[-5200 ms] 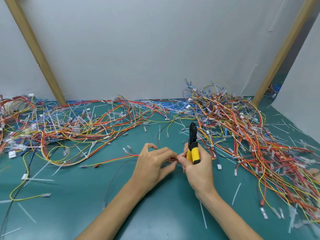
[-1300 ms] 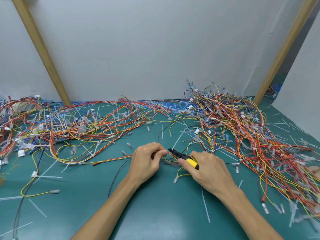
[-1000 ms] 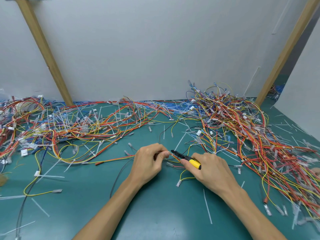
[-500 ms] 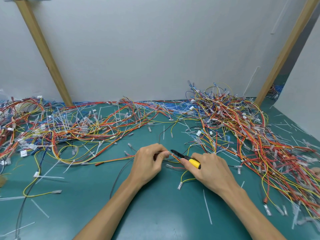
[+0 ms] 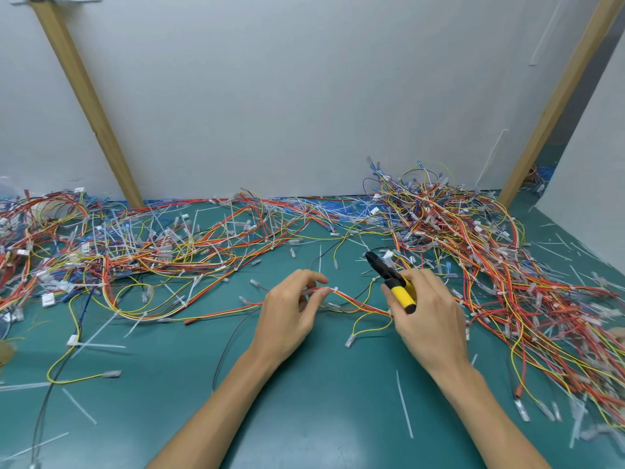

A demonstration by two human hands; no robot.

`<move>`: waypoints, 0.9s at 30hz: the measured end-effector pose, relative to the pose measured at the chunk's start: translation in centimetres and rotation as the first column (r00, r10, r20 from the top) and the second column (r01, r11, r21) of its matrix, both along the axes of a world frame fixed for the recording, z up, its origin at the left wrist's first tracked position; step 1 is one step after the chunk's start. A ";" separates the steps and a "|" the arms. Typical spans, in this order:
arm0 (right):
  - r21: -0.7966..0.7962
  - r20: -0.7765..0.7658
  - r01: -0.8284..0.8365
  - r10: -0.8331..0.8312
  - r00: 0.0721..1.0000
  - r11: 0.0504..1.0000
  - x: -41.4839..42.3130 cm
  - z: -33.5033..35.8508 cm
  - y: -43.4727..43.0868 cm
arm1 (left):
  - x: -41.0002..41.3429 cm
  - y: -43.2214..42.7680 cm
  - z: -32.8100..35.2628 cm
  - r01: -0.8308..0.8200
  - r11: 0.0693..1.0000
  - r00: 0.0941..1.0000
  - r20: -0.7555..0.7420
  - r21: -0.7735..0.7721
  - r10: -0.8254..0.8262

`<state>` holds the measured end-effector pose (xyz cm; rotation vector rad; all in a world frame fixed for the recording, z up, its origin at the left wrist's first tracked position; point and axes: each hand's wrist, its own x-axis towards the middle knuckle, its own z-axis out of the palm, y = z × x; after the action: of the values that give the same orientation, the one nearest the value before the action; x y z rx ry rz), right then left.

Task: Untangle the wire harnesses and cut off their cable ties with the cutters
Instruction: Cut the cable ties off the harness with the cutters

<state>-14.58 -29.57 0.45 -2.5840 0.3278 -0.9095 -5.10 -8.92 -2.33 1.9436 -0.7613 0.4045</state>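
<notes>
Pinching the harness (image 5: 360,302) taut between left hand (image 5: 291,314) and right hand (image 5: 431,319), apparently baring its tie (image 5: 334,290) at three o'clock of the left, and gripping cutters (image 5: 394,284) aimed toward eleven o'clock, clear.

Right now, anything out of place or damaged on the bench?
Nothing damaged that shows. Cut tie strips litter the green mat, loose among the harness piles. The cutters in the right hand point up, away from the wire bundle that the left hand pinches.
</notes>
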 end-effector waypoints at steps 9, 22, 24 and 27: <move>0.239 -0.096 -0.166 0.193 0.976 0.957 0.1 -0.4 3.2 | -1.7 -0.7 0.8 0.129 0.992 0.991 0.048 -0.013 -0.128; 0.375 -0.027 -0.041 0.055 0.998 0.926 0.4 0.1 0.6 | 0.8 2.1 2.0 -0.078 0.967 0.993 0.109 0.244 0.053; 0.377 -0.021 -0.041 0.053 0.998 0.925 0.4 0.2 0.5 | 0.9 2.3 2.1 -0.009 0.979 1.000 0.022 0.204 0.005; 0.386 -0.013 -0.020 0.027 1.000 0.922 0.5 0.2 0.1 | 1.1 2.3 2.2 0.094 0.991 0.986 -0.145 0.092 -0.080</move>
<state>-14.03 -29.46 0.65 -2.2271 0.4335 -0.7284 -4.04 -6.62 -0.16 1.9989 -0.7835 0.1764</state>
